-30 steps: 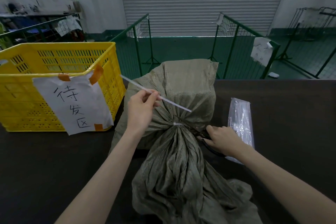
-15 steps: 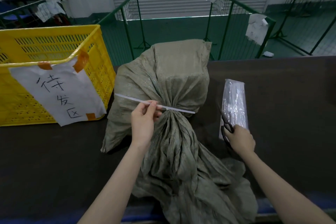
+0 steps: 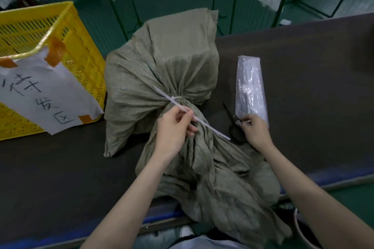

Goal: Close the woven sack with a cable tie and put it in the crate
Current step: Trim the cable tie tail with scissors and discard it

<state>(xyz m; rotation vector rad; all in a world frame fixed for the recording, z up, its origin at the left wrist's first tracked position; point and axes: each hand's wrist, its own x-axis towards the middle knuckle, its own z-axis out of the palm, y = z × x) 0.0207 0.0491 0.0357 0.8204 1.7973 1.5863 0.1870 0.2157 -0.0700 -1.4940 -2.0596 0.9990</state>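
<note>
1. The woven sack (image 3: 162, 70) lies on the dark table (image 3: 313, 70), just right of the yellow crate (image 3: 81, 50); its neck is gathered, with the loose mouth trailing from the neck toward the person and over the table edge.
2. The cable tie (image 3: 178, 98) is already looped around the neck; its long free tail runs from the neck down and to the right.
3. The left hand (image 3: 174, 129), just below the neck, pinches the tail between thumb and fingers; the other fingers are curled against the gathered cloth.
4. The right hand (image 3: 255, 129), to the right of the neck, has its fingers closed over the handles of the black scissors (image 3: 232, 119), which lie on the table beside a clear packet of ties (image 3: 251, 89); whether the scissors are lifted yet I cannot tell.
5. The step in hand looks like trimming the tail; to do it well, keep the tail taut and straight away from the neck, check the loop is drawn snug first, bring the blades close to the tie's head, and keep them clear of the cloth and the left fingers.
6. The sack is not yet in the crate.
</note>
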